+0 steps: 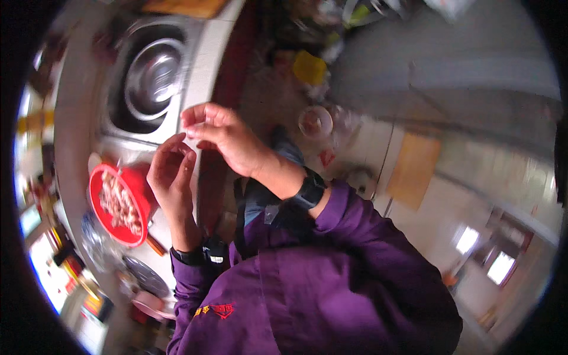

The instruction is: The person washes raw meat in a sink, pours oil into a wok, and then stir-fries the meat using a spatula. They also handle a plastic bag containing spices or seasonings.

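Note:
In the head view, my left hand is curled with its thumb apart from its fingers, beside a red plastic basin. Pale pinkish pieces, apparently raw meat, lie in the basin. My right hand is half curled in front of the sink's near edge, its fingertips close to those of my left hand. Blur hides fine detail between the fingertips, but no held object can be made out. A round metal bowl sits inside the stainless steel sink.
Clear plastic wrapping and a dark round disc lie near the basin. An orange-brown board is beyond the sink. On the floor are a round container, plastic bags and a tan rectangular piece. The counter edge runs close to my hands.

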Available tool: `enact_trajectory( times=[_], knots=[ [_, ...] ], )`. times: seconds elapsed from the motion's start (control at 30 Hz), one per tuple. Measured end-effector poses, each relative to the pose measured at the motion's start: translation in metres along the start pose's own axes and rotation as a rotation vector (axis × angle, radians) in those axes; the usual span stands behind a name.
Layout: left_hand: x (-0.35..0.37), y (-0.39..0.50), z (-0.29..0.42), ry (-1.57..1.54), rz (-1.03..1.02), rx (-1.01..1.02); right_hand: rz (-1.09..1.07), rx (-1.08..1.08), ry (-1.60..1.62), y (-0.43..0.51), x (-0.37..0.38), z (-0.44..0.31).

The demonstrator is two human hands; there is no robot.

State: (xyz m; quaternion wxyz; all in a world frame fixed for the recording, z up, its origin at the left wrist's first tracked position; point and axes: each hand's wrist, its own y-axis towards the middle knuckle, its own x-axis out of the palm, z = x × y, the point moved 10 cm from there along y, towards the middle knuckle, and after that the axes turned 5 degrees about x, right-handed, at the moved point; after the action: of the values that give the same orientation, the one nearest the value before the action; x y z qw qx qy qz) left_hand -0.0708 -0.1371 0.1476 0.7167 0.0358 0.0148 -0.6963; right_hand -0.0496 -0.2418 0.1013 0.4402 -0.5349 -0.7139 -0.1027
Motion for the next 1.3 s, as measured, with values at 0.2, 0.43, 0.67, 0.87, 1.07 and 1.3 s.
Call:
enact_trajectory(
  times=[0.2, 0.43, 0.67, 0.87, 1.07, 1.3],
  knots=[
    [0.165, -0.046, -0.027, 0.032, -0.447, -0.037, 0.236, -0.229, 0.137, -0.133, -0.124, -0.020],
    [0.291, -0.154, -0.044, 0.002, -0.766, -0.135, 0.389, -0.370, 0.336, -0.282, -0.212, 0.003],
    [0.369, -0.259, -0.051, 0.101, -0.958, -0.147, 0.633, -0.451, 0.557, -0.409, -0.279, 0.040],
    [0.442, -0.320, -0.068, -0.023, -1.229, -0.219, 0.795, -0.548, 0.668, -0.483, -0.309, 0.055],
    [0.510, -0.383, -0.129, 0.351, -1.538, -0.030, 0.992, -0.766, 0.872, -0.580, -0.358, 0.102],
    [0.566, -0.474, -0.210, 0.465, -1.692, 0.000, 1.031, -0.973, 1.171, -0.688, -0.437, 0.229]
  ],
)
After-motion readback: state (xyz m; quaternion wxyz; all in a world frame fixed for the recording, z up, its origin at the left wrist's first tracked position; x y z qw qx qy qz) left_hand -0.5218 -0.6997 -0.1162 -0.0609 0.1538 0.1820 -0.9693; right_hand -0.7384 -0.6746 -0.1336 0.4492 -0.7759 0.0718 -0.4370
